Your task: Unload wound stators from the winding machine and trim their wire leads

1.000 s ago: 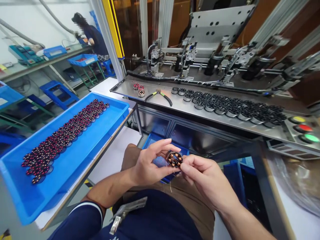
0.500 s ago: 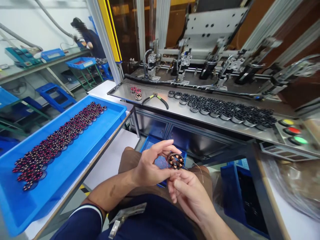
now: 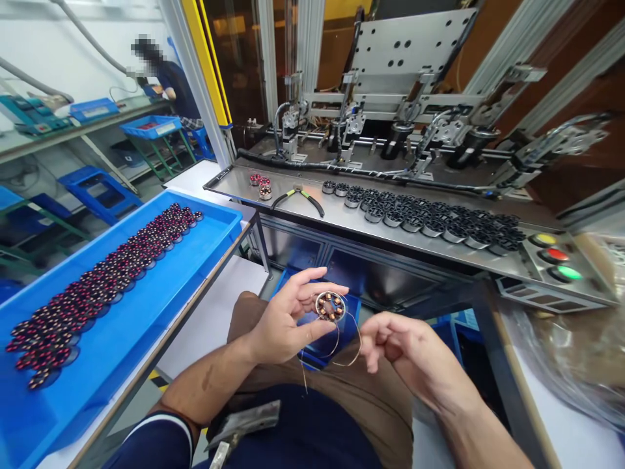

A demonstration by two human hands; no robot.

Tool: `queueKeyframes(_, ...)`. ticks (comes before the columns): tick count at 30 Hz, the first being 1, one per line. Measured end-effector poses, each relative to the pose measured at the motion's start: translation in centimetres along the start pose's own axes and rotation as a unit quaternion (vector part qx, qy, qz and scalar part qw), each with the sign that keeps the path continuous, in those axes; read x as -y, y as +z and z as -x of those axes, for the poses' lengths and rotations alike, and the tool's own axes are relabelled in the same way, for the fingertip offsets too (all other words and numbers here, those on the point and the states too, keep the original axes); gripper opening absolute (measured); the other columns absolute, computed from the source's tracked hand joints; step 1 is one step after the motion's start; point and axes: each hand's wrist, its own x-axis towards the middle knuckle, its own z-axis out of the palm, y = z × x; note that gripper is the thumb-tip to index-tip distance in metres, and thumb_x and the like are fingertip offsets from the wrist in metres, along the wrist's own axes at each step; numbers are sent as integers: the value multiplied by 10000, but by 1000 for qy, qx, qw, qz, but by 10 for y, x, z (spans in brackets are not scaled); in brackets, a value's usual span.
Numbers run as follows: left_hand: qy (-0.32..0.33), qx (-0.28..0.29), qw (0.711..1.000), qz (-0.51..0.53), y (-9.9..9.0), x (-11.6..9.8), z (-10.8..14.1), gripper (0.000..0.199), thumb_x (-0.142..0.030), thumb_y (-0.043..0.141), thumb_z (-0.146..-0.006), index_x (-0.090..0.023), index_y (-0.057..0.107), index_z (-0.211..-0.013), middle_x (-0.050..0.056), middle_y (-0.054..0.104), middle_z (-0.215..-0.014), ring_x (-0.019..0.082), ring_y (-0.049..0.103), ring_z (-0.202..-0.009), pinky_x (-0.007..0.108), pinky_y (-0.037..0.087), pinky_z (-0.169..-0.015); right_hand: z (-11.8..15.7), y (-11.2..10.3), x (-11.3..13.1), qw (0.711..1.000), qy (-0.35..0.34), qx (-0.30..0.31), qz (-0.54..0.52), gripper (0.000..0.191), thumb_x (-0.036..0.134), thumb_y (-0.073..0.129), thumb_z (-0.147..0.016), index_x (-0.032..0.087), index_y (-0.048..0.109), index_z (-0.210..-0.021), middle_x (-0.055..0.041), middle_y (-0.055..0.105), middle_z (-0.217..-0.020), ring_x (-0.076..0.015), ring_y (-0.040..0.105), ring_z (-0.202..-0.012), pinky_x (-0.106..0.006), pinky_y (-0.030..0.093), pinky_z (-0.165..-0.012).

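A round wound stator (image 3: 331,307) with copper coils and a pale rim is held between the thumb and fingers of my left hand (image 3: 286,319). Thin copper wires (image 3: 360,339) hang from it in loose loops over my lap. My right hand (image 3: 407,348) is to the right of the stator, its fingers curled and pinched at the loop of wire. On the metal ledge ahead lie pliers (image 3: 299,195) with black and green handles, spread apart, beside a few red and copper stators (image 3: 264,189).
A blue tray (image 3: 195,260) with many wound stators stands at the left. Rows of black cores (image 3: 420,212) line the machine ledge (image 3: 342,212). Coloured buttons (image 3: 554,255) and a plastic bag (image 3: 571,352) are at the right. A person (image 3: 176,88) sits at a far bench.
My right hand has moved away to the right from the stator, drawing out the wire. My left hand has shifted slightly left with the stator, whose copper coils now face up more.
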Motion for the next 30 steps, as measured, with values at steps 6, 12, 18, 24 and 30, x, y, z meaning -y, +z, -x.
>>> queueKeyframes(6, -17, 16, 1000, 3, 8, 2, 5, 731, -108, 794, -797, -298, 457, -1416, 98, 662, -1297, 148, 701, -1025, 254, 566, -913, -5, 21, 12, 994, 6, -25, 109, 486, 597, 799, -787, 166, 644, -625, -5, 610, -515, -109, 525, -480, -232, 436, -534)
queueKeyframes(12, -33, 0, 997, 76, 5, 10, 7, 751, -127, 883, -692, -288, 527, -1334, 17, 631, -1057, 100, 688, -846, 201, 568, -764, -2, 22, -11, 993, 24, -21, 113, 565, 645, 805, -736, 180, 554, -537, 31, 506, -413, -76, 388, -399, -210, 304, -439)
queueKeyframes(18, -15, 3, 998, 57, 0, 4, 8, 733, -162, 883, -713, -265, 499, -1329, 59, 697, -1107, 146, 716, -908, 239, 595, -795, 3, -3, 0, 979, 102, 95, 150, 445, 583, 901, -622, 184, 727, -716, -23, 671, -578, -133, 579, -511, -239, 465, -528)
queueKeyframes(24, 59, 14, 995, -80, 6, -1, 12, 721, -123, 790, -812, -273, 432, -1420, 88, 718, -1187, 171, 724, -1008, 290, 603, -896, 7, 7, 23, 952, -144, -82, 257, 425, 574, 888, -661, 206, 691, -743, -26, 678, -705, -167, 634, -633, -250, 535, -593)
queueKeyframes(30, -21, 12, 999, -25, 7, -3, 16, 672, -147, 790, -816, -247, 475, -1401, 108, 720, -1229, 196, 726, -1066, 331, 589, -961, 5, 32, 1, 942, -191, -128, 245, 314, 456, 744, -881, 208, 649, -715, -17, 650, -692, -154, 612, -627, -233, 520, -582)
